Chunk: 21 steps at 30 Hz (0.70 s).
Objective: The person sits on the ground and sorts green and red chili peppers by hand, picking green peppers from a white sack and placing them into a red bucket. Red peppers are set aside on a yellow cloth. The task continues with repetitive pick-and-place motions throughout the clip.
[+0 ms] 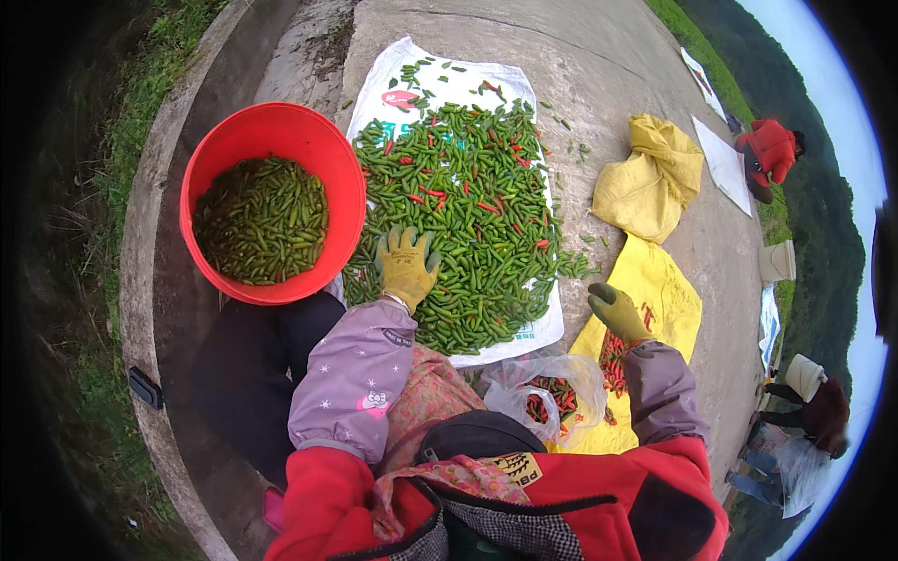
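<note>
Green chili peppers (468,243), with a few red ones among them, lie heaped on a white woven sack (388,79) in front of me. My left hand (408,266), in a yellow-green work glove, rests on the heap's left edge, open with its fingers spread. My right hand (619,312), gloved alike, hovers over a yellow sack (669,290) to the right. Its fingers are curled together, and what they hold, if anything, is hidden. Below that hand, red chili peppers (613,363) lie on the yellow sack.
A red bucket (355,187) of green chilies stands left of the heap. A clear plastic bag (510,385) with red chilies sits by my lap. Beyond the yellow sack is a bunched yellow bag (645,182). Two people (773,150) are farther right, near white buckets (777,263).
</note>
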{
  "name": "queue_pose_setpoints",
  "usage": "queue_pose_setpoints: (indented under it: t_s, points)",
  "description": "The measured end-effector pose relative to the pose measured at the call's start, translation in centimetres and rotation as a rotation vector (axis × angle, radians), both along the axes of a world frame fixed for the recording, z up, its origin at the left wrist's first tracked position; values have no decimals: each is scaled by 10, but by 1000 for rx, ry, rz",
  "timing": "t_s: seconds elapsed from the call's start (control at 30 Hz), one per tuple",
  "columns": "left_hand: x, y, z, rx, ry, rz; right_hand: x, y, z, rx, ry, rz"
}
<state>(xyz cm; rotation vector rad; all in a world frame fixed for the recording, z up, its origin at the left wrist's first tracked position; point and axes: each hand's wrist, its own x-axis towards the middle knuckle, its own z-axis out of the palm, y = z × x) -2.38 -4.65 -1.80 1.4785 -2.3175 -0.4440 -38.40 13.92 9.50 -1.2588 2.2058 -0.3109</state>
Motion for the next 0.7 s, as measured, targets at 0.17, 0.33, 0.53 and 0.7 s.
queue_pose_setpoints:
  t_s: [0.17,0.33,0.53,0.7]
  points:
    - [7,9,3,28,142,-151,108,-171,-44,-282,-61,291]
    - [2,-20,7,-86,286,46,180,-270,-78,-240,182,499]
    - [-20,-90,-18,-121,-103,-22,170,-238,-96,-330,249,488]
    - [-42,-98,-50,-236,-340,-45,154,-174,-69,-294,-39,440]
